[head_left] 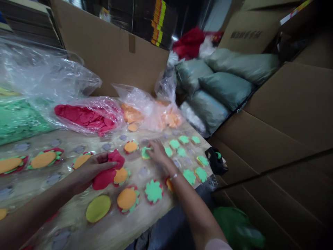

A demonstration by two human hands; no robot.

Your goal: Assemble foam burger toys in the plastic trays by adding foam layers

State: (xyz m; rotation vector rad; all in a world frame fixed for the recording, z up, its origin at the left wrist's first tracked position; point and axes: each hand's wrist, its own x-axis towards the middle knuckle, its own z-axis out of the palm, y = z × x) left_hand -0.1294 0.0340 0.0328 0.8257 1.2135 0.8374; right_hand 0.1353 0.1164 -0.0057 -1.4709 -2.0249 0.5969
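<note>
My left hand (91, 170) is closed round several red foam pieces (104, 180), which spread out past the fingers above the table. Partly behind them is an orange disc (120, 175) on a green leafy piece. Farther forward, my right hand (158, 151) pinches the edge of a green flower-shaped piece (145, 153), low over the table. Just left of it lies an orange disc on red and green layers (131, 147). Nearer me are a green flower piece on red (153, 191), another orange-topped stack (127, 199) and a yellow-green oval (98, 208).
Clear bags of red pieces (88, 116), green pieces (20, 119) and orange pieces (170, 118) line the table's back. More green flower pieces (189, 176) lie to the right, by a black tape dispenser (216, 160). Cardboard boxes (291, 111) and grey-green sacks (226, 88) stand beyond.
</note>
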